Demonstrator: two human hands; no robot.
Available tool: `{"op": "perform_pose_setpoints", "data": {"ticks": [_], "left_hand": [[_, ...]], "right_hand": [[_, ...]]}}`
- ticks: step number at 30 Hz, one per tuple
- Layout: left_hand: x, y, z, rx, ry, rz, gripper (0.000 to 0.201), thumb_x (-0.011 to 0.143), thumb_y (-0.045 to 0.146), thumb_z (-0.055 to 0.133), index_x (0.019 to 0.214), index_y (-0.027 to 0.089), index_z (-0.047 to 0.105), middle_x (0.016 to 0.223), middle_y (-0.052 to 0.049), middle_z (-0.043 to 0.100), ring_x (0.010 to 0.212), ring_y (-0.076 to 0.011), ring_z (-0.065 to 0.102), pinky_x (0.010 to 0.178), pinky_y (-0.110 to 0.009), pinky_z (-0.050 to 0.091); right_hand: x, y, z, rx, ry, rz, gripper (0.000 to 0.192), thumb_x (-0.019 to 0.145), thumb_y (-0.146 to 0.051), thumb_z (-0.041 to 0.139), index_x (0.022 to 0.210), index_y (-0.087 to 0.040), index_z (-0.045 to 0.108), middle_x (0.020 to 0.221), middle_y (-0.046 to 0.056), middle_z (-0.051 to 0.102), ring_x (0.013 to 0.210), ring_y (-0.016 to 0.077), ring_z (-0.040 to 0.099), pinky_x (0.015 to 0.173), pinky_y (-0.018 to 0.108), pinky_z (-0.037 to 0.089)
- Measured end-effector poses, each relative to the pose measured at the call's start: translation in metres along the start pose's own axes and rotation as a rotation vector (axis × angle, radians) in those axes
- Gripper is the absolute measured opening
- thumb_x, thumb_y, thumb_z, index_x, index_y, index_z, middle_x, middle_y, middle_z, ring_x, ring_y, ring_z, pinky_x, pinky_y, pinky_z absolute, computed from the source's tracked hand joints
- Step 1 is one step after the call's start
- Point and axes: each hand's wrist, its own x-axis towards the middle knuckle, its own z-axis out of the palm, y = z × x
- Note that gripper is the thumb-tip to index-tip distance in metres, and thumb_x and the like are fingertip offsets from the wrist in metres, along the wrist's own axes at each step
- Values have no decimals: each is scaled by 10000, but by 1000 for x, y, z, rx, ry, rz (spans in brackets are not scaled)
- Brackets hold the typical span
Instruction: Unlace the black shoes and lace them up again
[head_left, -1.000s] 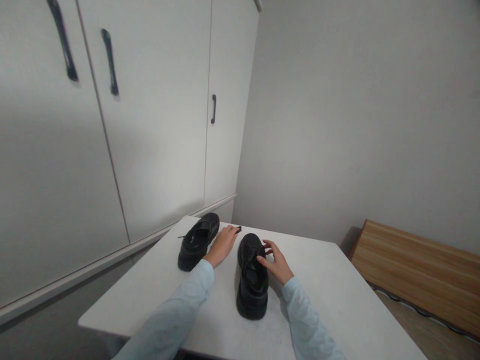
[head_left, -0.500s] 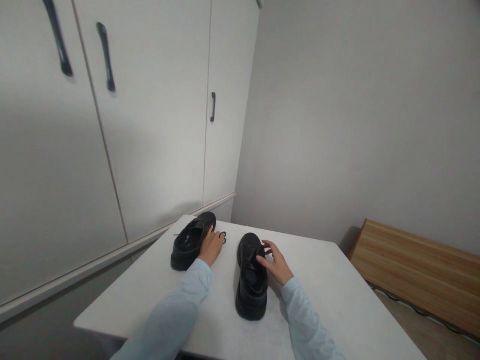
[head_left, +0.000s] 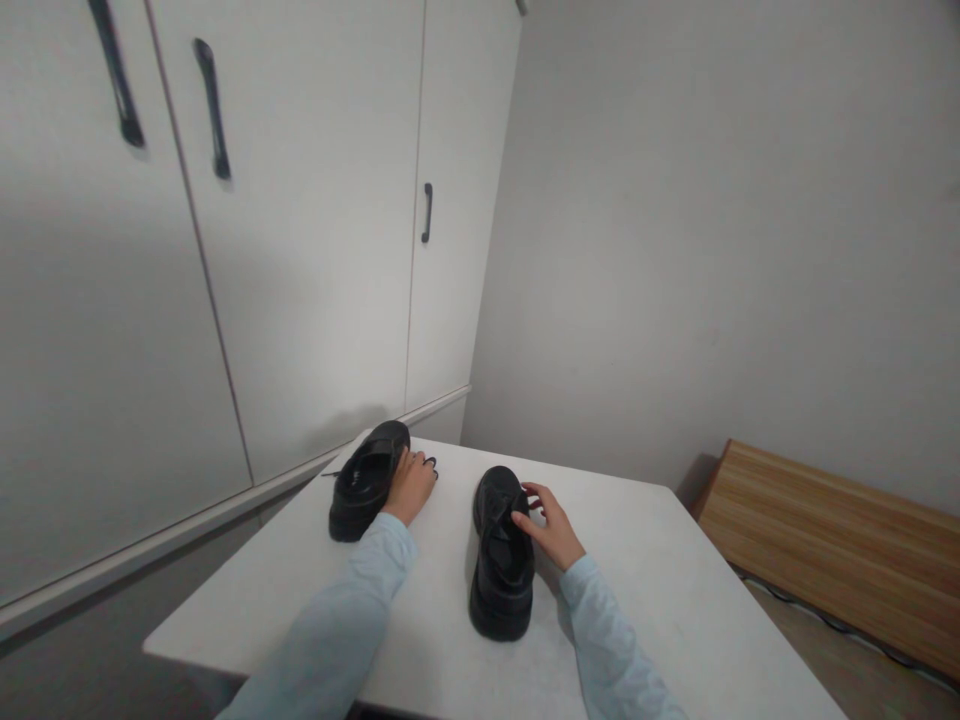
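Two black lace-up shoes lie on a white table (head_left: 622,600), toes pointing away from me. At the left shoe (head_left: 367,480), my left hand (head_left: 412,487) is closed against its right side, with the fingertips partly hidden. A dark lace loop (head_left: 431,465) shows just beyond my knuckles. My right hand (head_left: 553,528) grips the right shoe (head_left: 501,590) at its upper right edge. The thumb rests near the tongue and the other fingers curl along the outer side. Both shoes stand upright on their soles, a hand's width or more apart.
White cabinet doors (head_left: 315,250) with dark handles rise along the left of the table. A grey wall (head_left: 697,230) stands behind it. To the right, a wood-grain panel (head_left: 832,540) leans low, with a dark cable (head_left: 832,622) along the floor beneath.
The left shoe has shifted left along the tabletop, together with my left hand. My right hand and the right shoe have stayed almost in place.
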Motion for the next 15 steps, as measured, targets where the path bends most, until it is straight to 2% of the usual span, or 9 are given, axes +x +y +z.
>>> {"op": "perform_pose_setpoints", "data": {"ticks": [3,6,7,8,10,12,15], "left_hand": [[4,11,-12,-221,85,-55,133,764,201,547,683,154,641,859,-130,593,965,-291,506,962,-409,300],[8,33,-34,-605,198,-114,62,708,223,623,661,194,653,790,-86,615,856,-249,543,891,-335,362],[8,43,-43,-757,197,-113,32,669,225,662,642,208,659,736,-67,621,780,-229,553,849,-307,385],[7,53,-52,-882,158,-82,28,635,227,694,629,215,668,685,-55,626,699,-212,553,796,-287,406],[2,76,-70,-975,23,49,13,635,232,695,636,221,687,659,-47,651,625,-194,555,698,-259,425],[-8,99,-84,-936,-162,178,59,688,242,650,675,217,702,684,-44,677,630,-184,581,635,-233,422],[-25,127,-95,-723,-443,360,139,752,206,575,778,210,711,704,-26,696,637,-162,616,601,-207,417]], "right_hand": [[0,-1,0,-5,-7,-6,474,707,-385,629,1127,-198,514,1064,83,582,882,218,551,778,371,452],[1,0,0,-3,-12,-24,472,708,-381,629,1130,-201,517,1066,83,585,879,215,555,775,366,455],[1,0,0,-2,-10,-28,469,708,-381,630,1129,-204,520,1067,81,586,878,214,557,773,364,457],[1,0,0,-2,-8,-29,467,709,-381,630,1128,-206,523,1067,79,587,878,214,558,770,362,459],[0,-1,0,-7,-5,-24,461,709,-381,630,1125,-210,526,1069,76,586,876,214,560,762,362,462],[0,-3,-1,-11,-9,-17,456,710,-371,629,1126,-213,528,1073,75,584,877,215,559,756,363,464],[0,-5,-2,-3,-32,-19,446,716,-334,618,1137,-214,530,1080,78,574,885,213,553,752,356,469]]}}
